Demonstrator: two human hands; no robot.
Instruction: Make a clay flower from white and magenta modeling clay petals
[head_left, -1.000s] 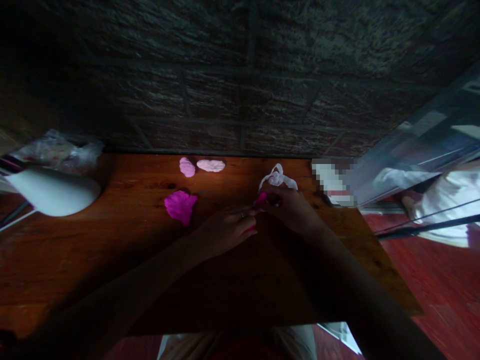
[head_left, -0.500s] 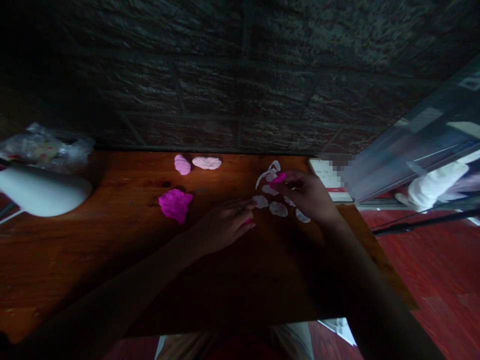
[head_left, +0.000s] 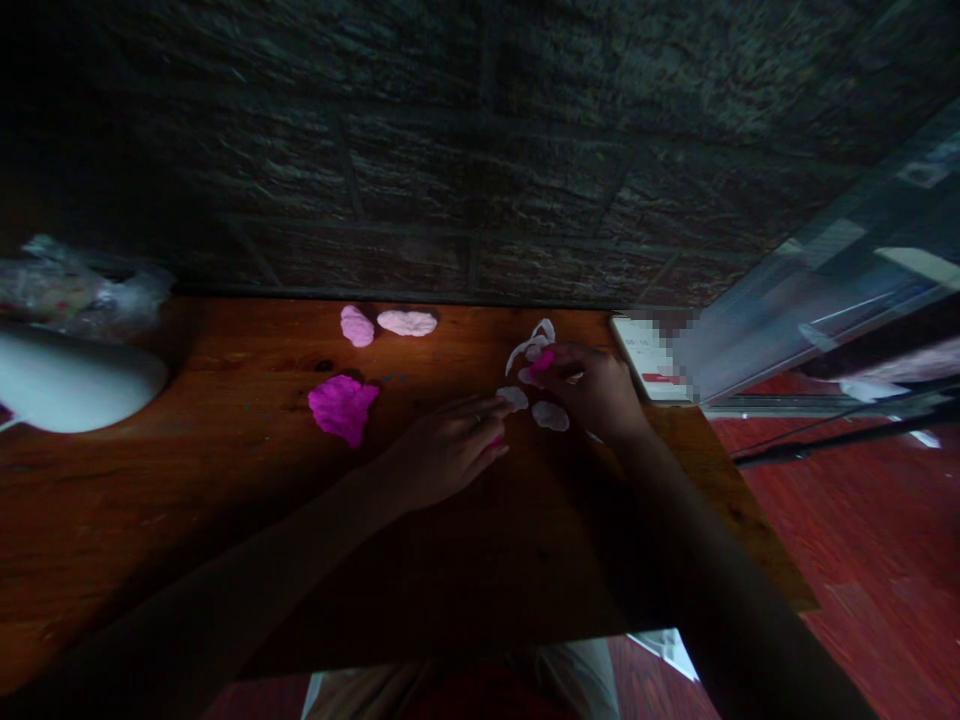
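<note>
Far left on your worktop (head_left: 172,520): clear plastic bag (head_left: 82,290), contents too blurred to name; smooth white object (head_left: 75,380) just nearer, cut off by the view's edge. Next, flattened magenta sheet (head_left: 341,405), well left of your hands, with a pink lump (head_left: 357,326) and, right of it, a paler lump (head_left: 407,322), both farther back by the wall. Your left hand (head_left: 446,455) is curled, magenta bit (head_left: 495,441) between thumb and fingers; fingertips at a translucent flake (head_left: 514,398), can't tell if touching. Another flake (head_left: 550,416) lies between your hands. Curled white strip (head_left: 516,354) just beyond. Your right hand (head_left: 600,390) pinches a magenta piece (head_left: 541,361) in its fingertips, by the strip. Right: white slab (head_left: 645,355), partly pixelated, digits maybe "00:16", red mark unreadable.
</note>
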